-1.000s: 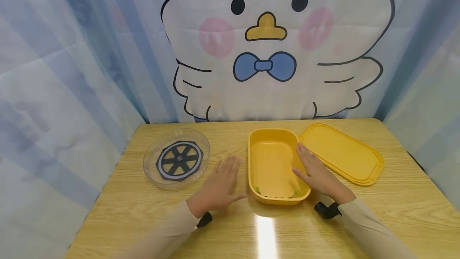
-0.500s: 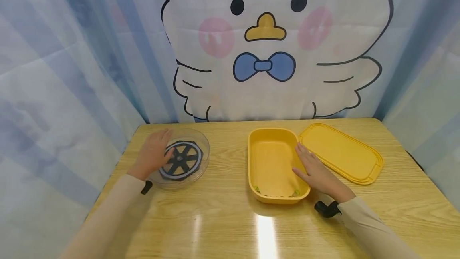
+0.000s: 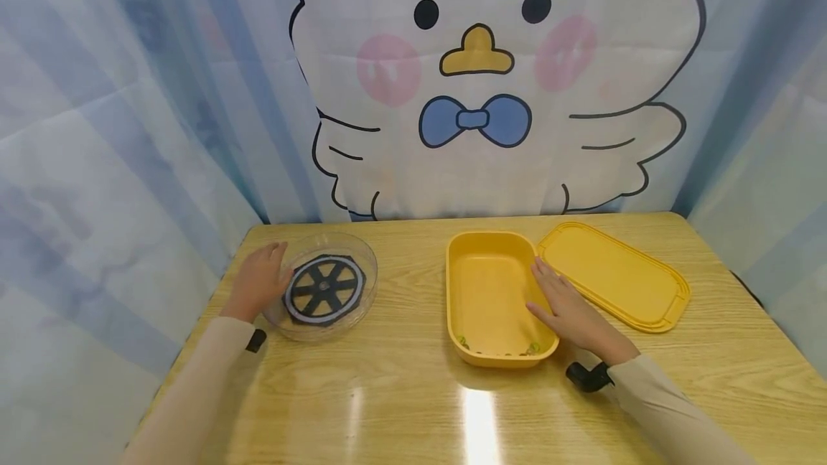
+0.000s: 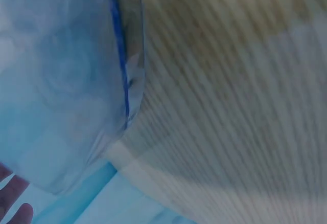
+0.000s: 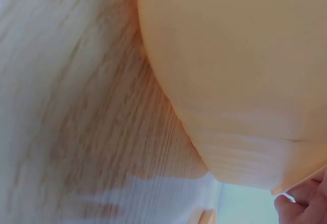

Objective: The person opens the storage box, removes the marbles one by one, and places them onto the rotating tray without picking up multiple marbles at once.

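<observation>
At the left rim of a clear round dish (image 3: 367, 253) is my left hand (image 3: 258, 282), its fingers reaching forward and its thumb near the rim. Inside the dish lies a black wheel shape (image 3: 324, 289) with spokes and a grey ring. The left wrist view shows the dish's clear wall (image 4: 71, 70), with fingertips (image 4: 13, 198) in the corner. My right hand (image 3: 575, 314) rests over the right rim of a yellow rectangular box (image 3: 487, 285), fingers extended, thumb over the inside. The box's outer wall (image 5: 245, 81) fills much of the right wrist view.
A flat yellow lid (image 3: 614, 275) lies right of the box, near its rim. The wooden tabletop (image 3: 413, 407) runs up to a curtain (image 3: 474, 178) with a cartoon bird. Small green marks (image 3: 533, 347) show at the box's front end.
My left hand has moved left from beside the yellow box, crossed over the dish, and drawn back to its left rim. The right hand and the box have stayed in place.
</observation>
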Motion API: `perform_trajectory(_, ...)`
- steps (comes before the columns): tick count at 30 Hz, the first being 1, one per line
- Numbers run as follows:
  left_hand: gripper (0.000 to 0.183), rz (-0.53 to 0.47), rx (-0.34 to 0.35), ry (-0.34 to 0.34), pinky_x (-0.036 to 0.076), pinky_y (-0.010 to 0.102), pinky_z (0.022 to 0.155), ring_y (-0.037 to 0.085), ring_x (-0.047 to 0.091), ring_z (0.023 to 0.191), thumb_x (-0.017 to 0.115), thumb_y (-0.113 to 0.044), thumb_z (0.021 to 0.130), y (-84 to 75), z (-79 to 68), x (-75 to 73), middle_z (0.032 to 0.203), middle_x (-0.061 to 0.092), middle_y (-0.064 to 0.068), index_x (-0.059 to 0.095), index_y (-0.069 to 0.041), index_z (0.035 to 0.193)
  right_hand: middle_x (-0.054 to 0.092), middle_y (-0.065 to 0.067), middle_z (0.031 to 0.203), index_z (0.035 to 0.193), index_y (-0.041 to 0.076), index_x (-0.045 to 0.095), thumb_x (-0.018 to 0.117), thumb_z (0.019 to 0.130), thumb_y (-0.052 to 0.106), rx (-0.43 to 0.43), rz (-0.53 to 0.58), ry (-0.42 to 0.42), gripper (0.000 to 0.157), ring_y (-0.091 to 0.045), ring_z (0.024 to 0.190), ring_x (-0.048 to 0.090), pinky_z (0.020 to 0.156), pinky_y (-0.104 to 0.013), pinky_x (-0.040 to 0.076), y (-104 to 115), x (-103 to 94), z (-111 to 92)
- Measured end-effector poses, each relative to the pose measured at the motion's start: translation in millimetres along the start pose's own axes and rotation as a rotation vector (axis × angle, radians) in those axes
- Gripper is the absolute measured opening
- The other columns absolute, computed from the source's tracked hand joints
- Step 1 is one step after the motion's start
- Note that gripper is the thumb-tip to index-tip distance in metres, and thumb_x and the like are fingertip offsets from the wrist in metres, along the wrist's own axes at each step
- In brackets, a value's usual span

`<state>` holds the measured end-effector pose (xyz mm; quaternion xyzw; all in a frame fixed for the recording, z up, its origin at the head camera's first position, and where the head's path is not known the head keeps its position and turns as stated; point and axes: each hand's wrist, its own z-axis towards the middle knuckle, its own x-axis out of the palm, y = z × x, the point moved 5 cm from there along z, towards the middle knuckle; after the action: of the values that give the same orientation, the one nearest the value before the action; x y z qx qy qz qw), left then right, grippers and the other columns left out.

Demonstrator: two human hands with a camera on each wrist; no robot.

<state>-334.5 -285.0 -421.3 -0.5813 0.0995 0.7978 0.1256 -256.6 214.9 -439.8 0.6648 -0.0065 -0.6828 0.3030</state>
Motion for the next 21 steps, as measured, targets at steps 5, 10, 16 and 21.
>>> perform_trajectory(5,0.054,-0.007,-0.035,0.017,0.046,0.054,0.087,0.044,0.055,0.107,0.058,-0.02,0.09,-2.2,-5.2,6.0,0.122,0.053,0.032,0.043,0.01,0.133,0.012,-0.027,0.154,0.146,-0.008,0.019,0.049,0.096,0.032,-0.001,0.01,-0.008,0.07,-0.044,0.14,0.018,0.111,-0.059,0.014,-1.5,1.0,-0.5)
perform_trajectory(10,0.057,-0.018,-0.06,0.038,0.047,0.054,0.086,0.045,0.056,0.105,0.059,-0.02,0.089,-1.0,-10.7,13.0,0.121,0.053,0.033,0.042,0.01,0.134,0.012,-0.028,0.154,0.146,-0.008,0.019,0.048,0.096,0.033,-0.013,0.015,-0.019,0.07,-0.046,0.14,0.019,0.111,-0.059,0.014,-2.1,1.7,-0.5)
perform_trajectory(16,0.056,-0.002,-0.053,0.019,0.048,0.053,0.084,0.044,0.057,0.104,0.061,-0.019,0.088,0.3,-13.9,17.3,0.12,0.054,0.032,0.043,0.01,0.132,0.011,-0.027,0.154,0.146,-0.007,0.018,0.048,0.096,0.033,-0.01,0.019,-0.006,0.071,-0.044,0.141,0.017,0.111,-0.059,0.013,-2.4,3.2,4.3)
perform_trajectory(21,0.058,0.0,-0.064,0.023,0.048,0.053,0.085,0.044,0.056,0.105,0.06,-0.021,0.089,-0.1,-15.2,17.5,0.121,0.053,0.033,0.042,0.011,0.133,0.013,-0.027,0.154,0.145,-0.008,0.02,0.048,0.097,0.033,-0.023,0.008,-0.014,0.07,-0.044,0.14,0.019,0.111,-0.06,0.013,-1.1,5.4,11.7)
